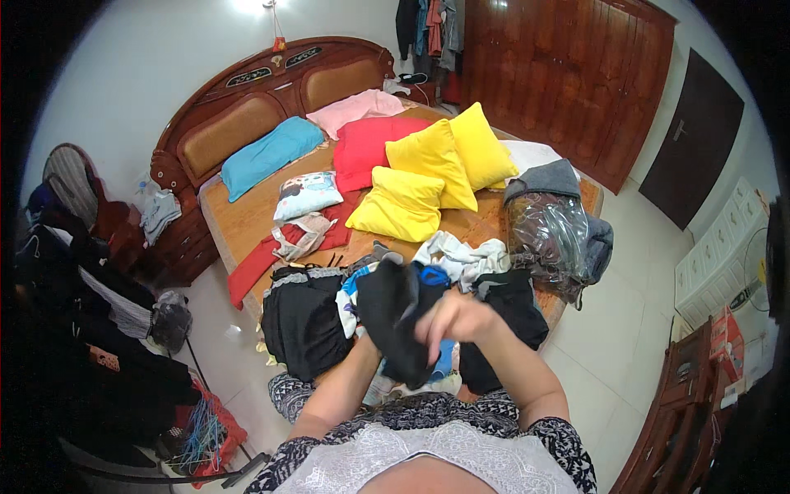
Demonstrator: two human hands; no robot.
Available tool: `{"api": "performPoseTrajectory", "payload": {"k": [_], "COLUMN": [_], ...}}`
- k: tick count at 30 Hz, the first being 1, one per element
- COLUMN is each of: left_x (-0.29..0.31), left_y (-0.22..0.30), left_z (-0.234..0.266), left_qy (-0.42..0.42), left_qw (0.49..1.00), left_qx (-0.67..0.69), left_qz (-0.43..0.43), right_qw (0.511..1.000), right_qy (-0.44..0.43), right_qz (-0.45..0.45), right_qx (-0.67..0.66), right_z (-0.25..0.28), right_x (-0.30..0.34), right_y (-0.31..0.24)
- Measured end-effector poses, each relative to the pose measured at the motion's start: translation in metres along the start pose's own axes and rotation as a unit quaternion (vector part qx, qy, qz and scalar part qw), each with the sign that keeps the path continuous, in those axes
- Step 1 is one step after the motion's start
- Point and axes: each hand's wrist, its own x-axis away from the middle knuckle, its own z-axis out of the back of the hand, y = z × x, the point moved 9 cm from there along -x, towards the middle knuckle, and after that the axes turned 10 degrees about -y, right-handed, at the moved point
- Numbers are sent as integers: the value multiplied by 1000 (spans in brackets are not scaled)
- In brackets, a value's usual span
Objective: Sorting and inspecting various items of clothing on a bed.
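In front of me, above the near end of the bed, a black sock (393,325) hangs in the air, smeared by motion. My right hand (457,319) is closed, its fingers pinching the sock's right side. Behind the black cloth my left hand is hidden; only the wrist and forearm show, so its grip does not. A piece with a bright blue patch (434,277) sits just beyond the right fingers. Beneath both hands lie black garments (306,317), white cloth (462,257) and several small light and blue pieces.
The bed (247,239) carries yellow cushions (397,203), a blue pillow (271,158), a red pillow (366,152) and a clear plastic bag (547,235) of dark bedding. Dark clothes hang on a rack (90,346) at left. A white drawer unit (724,243) stands at right.
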Motion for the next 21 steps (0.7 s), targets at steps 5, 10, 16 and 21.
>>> {"api": "performPoseTrajectory", "payload": {"k": [5, 10, 16, 21], "left_x": [8, 1, 5, 0], "left_y": [52, 88, 120, 137], "left_z": [-25, -58, -94, -88], "left_qy": [-37, -104, -52, -33], "left_qw": [971, 855, 760, 849], "left_qx": [-234, -506, -648, -520], "left_qz": [-4, -50, 23, 92], "right_qw": [979, 859, 853, 843], "right_qy": [60, 466, 502, 503], "right_qz": [-183, -192, -74, 28], "right_qx": [-71, -86, -120, -189], "right_z": [-22, 38, 39, 54], "right_x": [39, 123, 107, 112], "right_y": [31, 51, 79, 82]}}
